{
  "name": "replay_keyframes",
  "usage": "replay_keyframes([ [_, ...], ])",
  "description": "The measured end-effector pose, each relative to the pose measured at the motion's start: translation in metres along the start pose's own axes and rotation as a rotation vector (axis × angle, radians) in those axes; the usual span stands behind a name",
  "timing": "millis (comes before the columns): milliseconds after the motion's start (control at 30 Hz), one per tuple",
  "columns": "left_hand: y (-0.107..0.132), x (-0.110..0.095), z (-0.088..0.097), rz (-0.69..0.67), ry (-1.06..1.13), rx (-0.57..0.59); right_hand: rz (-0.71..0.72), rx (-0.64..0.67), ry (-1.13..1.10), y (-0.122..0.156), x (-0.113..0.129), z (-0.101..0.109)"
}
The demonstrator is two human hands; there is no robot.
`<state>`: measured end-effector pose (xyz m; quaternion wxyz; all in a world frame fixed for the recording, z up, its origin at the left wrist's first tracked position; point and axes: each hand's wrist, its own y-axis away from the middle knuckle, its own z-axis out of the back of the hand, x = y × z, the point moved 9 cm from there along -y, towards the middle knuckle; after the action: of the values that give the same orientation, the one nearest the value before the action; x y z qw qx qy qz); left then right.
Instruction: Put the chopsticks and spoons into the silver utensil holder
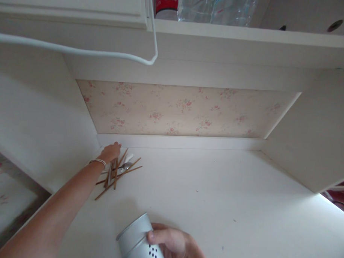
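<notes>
My right hand (175,240) grips a pale metal utensil holder (136,235) near the bottom edge of the view. The holder is a tilted cylinder with a rim and punched holes, its lower part cut off by the frame. At the far left of the white surface, my left hand (110,152) has its fingers curled over the back of a loose pile. What those fingers hold, if anything, is hidden. Several wooden chopsticks (132,169) lie crossed there, with a metal spoon (127,165) and a white handle (128,157) among them.
The white tabletop (203,205) runs back to a floral panel (184,110), between side walls (307,137). Overhead, a shelf (248,32) holds plastic bottles (215,8) and a red-labelled package (167,4). A white cable (78,50) hangs at the upper left.
</notes>
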<state>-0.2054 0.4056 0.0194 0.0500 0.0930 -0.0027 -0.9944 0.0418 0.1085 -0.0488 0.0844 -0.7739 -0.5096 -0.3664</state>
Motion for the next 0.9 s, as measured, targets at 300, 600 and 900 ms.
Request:
replay_keyframes([
  [300,0.026,-0.025,-0.014,-0.310,-0.050,0.019,-0.004,0.023,0.033,-0.002,-0.005,0.002],
  [600,0.051,-0.015,-0.017,-0.367,-0.080,-0.123,0.029,0.048,0.046,0.001,0.002,-0.007],
  [900,0.065,0.079,-0.023,-0.021,-0.159,-0.062,0.034,0.088,0.047,0.001,0.001,-0.008],
])
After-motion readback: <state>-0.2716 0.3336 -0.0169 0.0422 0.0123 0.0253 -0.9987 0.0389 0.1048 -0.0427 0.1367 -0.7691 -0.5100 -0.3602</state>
